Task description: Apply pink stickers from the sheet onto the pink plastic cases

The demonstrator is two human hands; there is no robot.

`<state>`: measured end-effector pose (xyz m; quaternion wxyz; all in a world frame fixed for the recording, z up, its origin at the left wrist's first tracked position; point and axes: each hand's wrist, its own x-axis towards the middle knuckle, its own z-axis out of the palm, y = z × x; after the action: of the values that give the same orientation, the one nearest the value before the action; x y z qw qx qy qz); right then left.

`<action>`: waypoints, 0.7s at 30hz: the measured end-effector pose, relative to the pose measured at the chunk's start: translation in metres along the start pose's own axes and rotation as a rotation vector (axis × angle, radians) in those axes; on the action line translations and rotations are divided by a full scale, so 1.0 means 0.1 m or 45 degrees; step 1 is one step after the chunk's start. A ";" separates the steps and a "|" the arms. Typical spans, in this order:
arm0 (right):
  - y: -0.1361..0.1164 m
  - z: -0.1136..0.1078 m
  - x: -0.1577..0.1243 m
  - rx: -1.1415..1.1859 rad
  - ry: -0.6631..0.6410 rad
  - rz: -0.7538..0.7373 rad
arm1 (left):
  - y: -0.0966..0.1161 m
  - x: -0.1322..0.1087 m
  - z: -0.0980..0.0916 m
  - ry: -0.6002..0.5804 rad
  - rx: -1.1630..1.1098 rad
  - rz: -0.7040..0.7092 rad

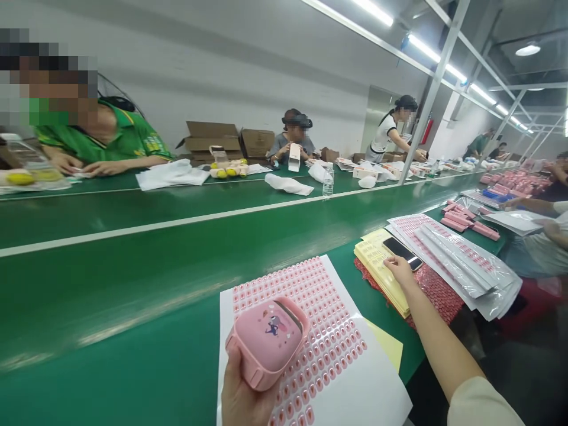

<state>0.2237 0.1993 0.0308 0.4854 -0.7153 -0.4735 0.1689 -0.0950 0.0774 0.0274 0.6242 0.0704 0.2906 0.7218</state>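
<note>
My left hand (246, 393) is wrapped around a small pink plastic case (270, 340) with a rounded lid, a looped handle and a printed cartoon figure. Just beneath the case lies a white sheet of pink oval stickers (331, 313). Over to the right, my right hand (400, 272) reaches onto a stack of yellow label sheets (377, 260), with fingertips drawn together on the top one. Whatever is between those fingertips is too small to make out. A smartphone (403, 253) rests on the stack beside that hand.
Red bubble wrap (437, 293) lies under the yellow stack. Bagged sticker sheets (457, 260) and pink parts (465, 219) are further right. A green conveyor belt (146, 260) runs across; people work beyond it. A water bottle (328, 180) and a metal post (428, 100) stand there.
</note>
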 end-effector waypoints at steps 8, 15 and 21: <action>0.14 0.07 0.02 -0.301 -0.015 -0.068 | 0.02 0.09 -0.26 -0.395 -0.163 -0.008; -0.12 0.36 -0.15 -0.449 -0.110 -0.349 | 0.07 0.22 -0.42 -0.330 -0.234 -0.042; -0.59 1.24 -0.16 -0.463 -0.661 -0.534 | 0.10 0.29 -0.41 -0.108 -0.266 -0.027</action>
<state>0.0982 0.2567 0.0191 0.2384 -0.6107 -0.7392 0.1545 -0.1286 0.0909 -0.0092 0.6475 0.0325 0.1877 0.7379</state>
